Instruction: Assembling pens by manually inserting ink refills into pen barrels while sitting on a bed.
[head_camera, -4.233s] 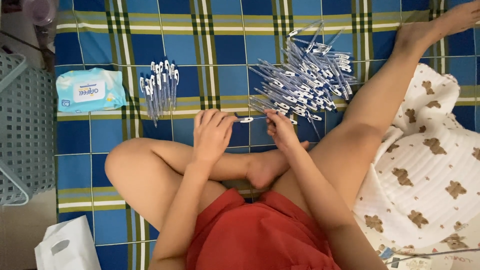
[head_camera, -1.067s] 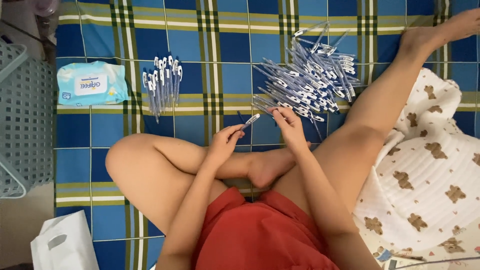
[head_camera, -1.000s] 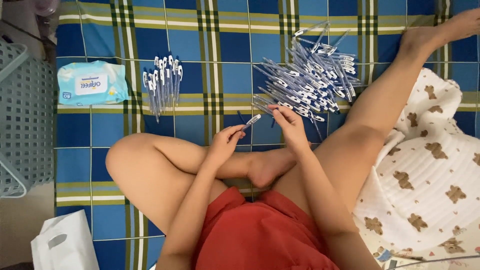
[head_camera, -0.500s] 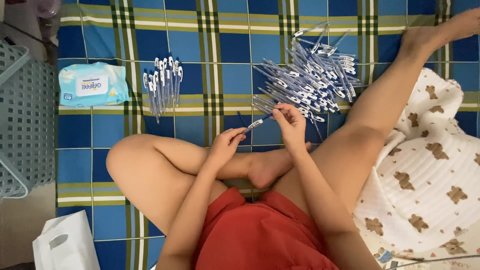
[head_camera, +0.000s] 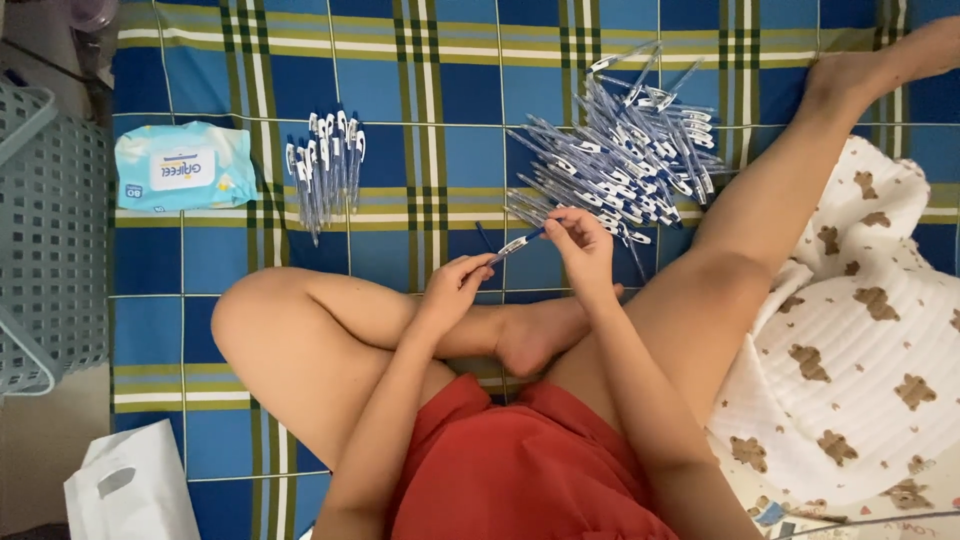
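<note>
Pen (head_camera: 517, 244), blue and white, held between both hands over the blue plaid mat (head_camera: 240, 250), just in front of the crossed legs. Left hand (head_camera: 455, 290) pinches the near end with fingertips closed on it; right hand (head_camera: 580, 245) grips the far end, fingers curled narrow around it. Exact finger contact on the right side hard to make out, pen partly covered by the hand. A thin dark part sticks out just left of the pen; cannot tell if it is attached.

Big loose pile of pens (head_camera: 625, 160) just beyond the right hand, nearest ones almost touching the fingers, many overlapping, count unclear. Small neat row of pens (head_camera: 325, 170) lies well to the left, clips lined up. Wet-wipes pack (head_camera: 185, 165), light blue, just left of that row. Grey plastic basket (head_camera: 50, 230) at left edge, cut off. White bag (head_camera: 130, 490) bottom left, cut off. Bear-print cloth (head_camera: 860, 340) to the right beside the outstretched leg, partly cut off. Red shorts (head_camera: 520, 470) at bottom.
</note>
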